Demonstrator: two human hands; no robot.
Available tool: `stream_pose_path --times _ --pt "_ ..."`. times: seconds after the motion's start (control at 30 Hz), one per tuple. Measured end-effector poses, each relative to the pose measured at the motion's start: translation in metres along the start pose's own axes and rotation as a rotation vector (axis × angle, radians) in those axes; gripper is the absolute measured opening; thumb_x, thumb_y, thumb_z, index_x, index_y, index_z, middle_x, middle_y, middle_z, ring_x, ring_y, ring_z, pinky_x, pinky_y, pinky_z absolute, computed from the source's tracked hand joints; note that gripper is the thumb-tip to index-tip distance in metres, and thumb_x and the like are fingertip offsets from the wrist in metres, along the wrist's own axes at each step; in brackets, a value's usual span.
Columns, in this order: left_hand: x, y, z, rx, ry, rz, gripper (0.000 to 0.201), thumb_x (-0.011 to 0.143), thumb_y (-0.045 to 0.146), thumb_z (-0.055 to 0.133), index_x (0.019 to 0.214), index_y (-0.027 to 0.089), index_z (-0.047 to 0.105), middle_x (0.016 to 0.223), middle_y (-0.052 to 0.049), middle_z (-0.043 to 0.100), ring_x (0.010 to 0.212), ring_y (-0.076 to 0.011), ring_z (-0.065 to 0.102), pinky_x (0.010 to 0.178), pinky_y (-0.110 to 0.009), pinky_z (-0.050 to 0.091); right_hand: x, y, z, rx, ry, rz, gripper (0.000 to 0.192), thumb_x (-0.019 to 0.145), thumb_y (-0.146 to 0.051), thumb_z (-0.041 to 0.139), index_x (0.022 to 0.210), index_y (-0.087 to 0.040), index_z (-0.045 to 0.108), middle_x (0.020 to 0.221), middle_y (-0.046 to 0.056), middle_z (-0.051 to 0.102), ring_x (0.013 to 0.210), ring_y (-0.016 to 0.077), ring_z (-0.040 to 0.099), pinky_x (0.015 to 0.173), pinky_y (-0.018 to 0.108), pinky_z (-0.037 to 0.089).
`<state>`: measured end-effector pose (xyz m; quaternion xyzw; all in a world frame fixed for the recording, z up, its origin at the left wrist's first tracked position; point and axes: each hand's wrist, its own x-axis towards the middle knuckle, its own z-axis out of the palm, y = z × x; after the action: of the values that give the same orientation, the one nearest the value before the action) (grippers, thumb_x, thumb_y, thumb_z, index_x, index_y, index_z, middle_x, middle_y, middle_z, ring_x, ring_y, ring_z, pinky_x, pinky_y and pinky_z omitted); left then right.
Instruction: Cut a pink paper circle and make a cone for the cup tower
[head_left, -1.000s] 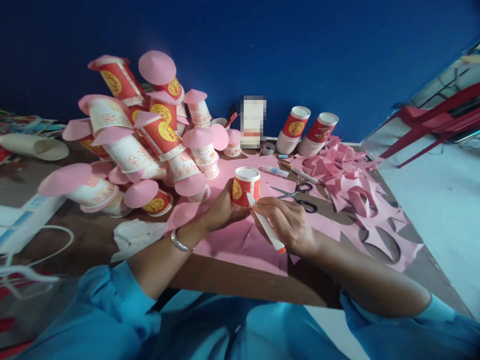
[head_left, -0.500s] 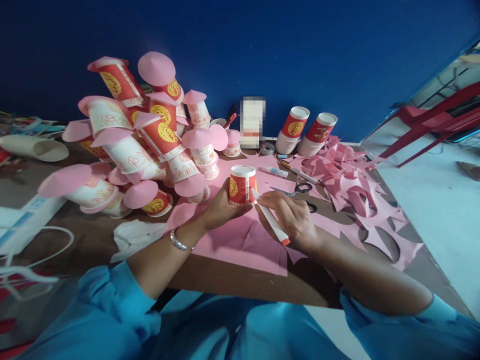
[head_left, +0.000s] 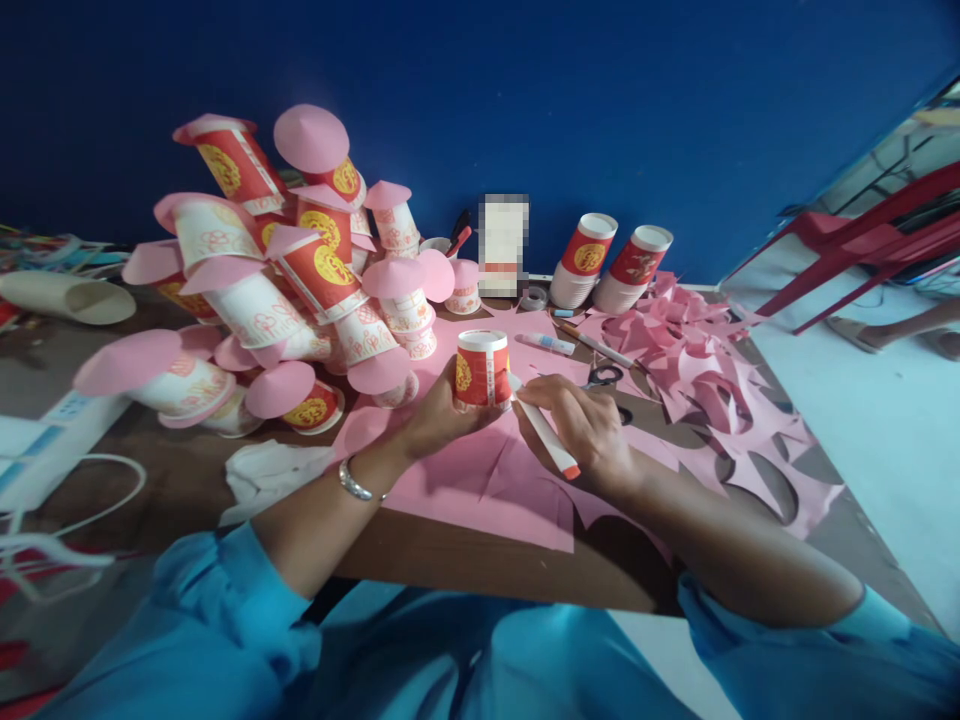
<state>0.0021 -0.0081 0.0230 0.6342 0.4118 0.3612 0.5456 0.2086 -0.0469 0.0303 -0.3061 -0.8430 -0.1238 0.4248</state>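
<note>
The left hand (head_left: 439, 415) grips an upturned red paper cup (head_left: 481, 369). The right hand (head_left: 585, 425) pinches a glue stick (head_left: 546, 438), its tip touching the cup just beyond the fingertips.

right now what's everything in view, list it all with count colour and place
paper cup: one, red with white base up, held upside down at table centre
glue stick: one, white with orange end, tip at the cup
capped cups: a pile, red and white with pink caps, left of centre
cup stacks: two, red and white, by the wall
scissors: one pair, dark handles, right of the cup
pink paper: sheet under the hands
paper scraps: many, pink, right side
table: one, brown
left hand: grips the cup
right hand: grips the glue stick
</note>
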Motion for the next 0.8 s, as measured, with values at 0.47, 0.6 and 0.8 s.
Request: stream_pose_path --times 0.47,0.6,0.8 --pt "0.000 -0.005 -0.001 -0.017 -0.007 0.048 0.058 0.073 0.056 0.085 0.111 0.024 0.056 0.107 -0.007 0.069 0.105 -0.0328 0.068 0.095 -0.055 0.058 0.005 -0.002 -0.004 0.072 0.041 -0.005 0.019 0.095 -0.010 0.063 0.113 -0.013 0.059 0.091 0.010 0.074 0.084 0.0201 0.074 0.067 0.029 0.061" --pt "-0.001 -0.012 -0.004 -0.031 -0.014 0.039 0.073 0.069 0.062 0.086 0.122 0.025 0.051 0.120 -0.010 0.066 0.117 -0.0358 0.065 0.100 -0.055 0.056 0.006 -0.004 -0.007 0.122 0.045 -0.060 0.023 0.093 -0.009 0.067 0.114 -0.011 0.060 0.092 0.012 0.074 0.086 0.0202 0.075 0.068 0.029 0.062" --pt "-0.001 -0.014 -0.005 -0.008 -0.035 0.087 0.079 0.071 0.063 0.085 0.126 0.021 0.048 0.126 -0.014 0.062 0.120 -0.0352 0.062 0.101 -0.055 0.054 0.004 -0.004 -0.006 0.122 0.035 -0.055 0.025 0.093 -0.010 0.068 0.117 -0.012 0.060 0.097 0.013 0.075 0.089 0.0210 0.076 0.070 0.031 0.064"
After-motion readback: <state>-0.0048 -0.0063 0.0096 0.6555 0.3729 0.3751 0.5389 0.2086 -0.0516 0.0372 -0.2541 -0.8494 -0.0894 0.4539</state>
